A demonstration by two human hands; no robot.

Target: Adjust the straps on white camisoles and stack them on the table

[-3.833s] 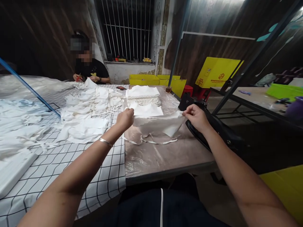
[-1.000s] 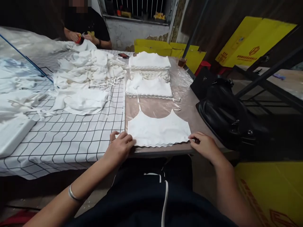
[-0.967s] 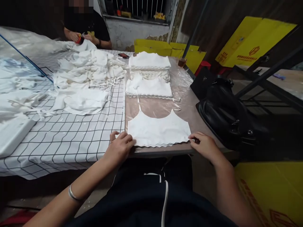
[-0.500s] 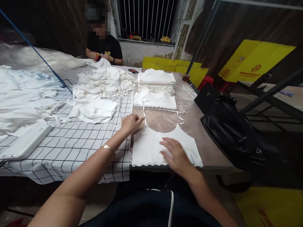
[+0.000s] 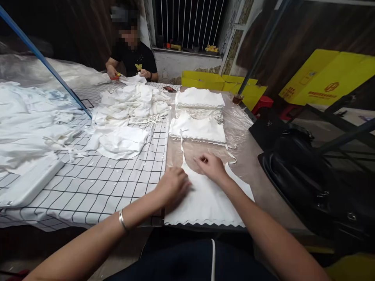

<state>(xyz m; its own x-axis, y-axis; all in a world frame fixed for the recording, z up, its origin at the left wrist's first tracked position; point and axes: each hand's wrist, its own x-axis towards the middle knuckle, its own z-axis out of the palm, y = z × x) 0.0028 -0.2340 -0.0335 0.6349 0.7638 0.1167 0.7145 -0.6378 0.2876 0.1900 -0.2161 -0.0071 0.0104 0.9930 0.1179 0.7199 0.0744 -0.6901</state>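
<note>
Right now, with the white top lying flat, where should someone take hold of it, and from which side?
The white top is probably best pinched at both ends of its wavy hem, each grip coming from the near side. The hem lies along the near edge of the table, spread wide and flat, while the thin straps trail loosely away.

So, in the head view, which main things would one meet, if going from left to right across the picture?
White flat object, crumpled white garment, left hand, right hand, black bag.
</note>
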